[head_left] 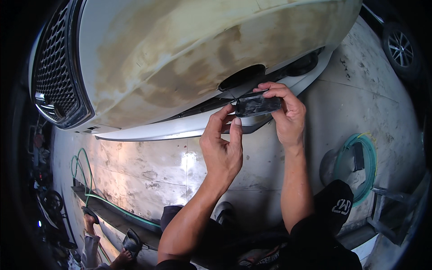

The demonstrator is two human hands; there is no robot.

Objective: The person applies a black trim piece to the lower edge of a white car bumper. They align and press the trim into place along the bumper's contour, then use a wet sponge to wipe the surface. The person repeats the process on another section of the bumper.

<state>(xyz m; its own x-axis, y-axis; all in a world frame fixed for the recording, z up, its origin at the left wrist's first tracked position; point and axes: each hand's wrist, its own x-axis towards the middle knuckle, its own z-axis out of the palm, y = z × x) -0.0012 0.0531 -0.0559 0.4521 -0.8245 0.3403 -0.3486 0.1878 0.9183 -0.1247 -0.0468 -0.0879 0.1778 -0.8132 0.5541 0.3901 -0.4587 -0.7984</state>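
Observation:
Both hands meet at a flat, black rectangular block (257, 105) with a scuffed, shiny face, held up just in front of the bumper's lower opening. My right hand (289, 114) grips its right end, fingers over the top edge and thumb below. At the left end, the fingertips and thumb of my left hand (222, 146) close on the corner. Behind them is the car bumper (180, 67), pale with brown and yellowish sanded-looking patches. A round dark opening (243, 77) in the bumper sits directly above the block.
A dark mesh grille (56, 72) is at the upper left. On the stained floor (157, 157) lies a green hose (121, 216). A green-rimmed basin (372, 166) stands at right beside a metal stand (387, 216). Another person's sandalled foot (123, 258) shows at lower left.

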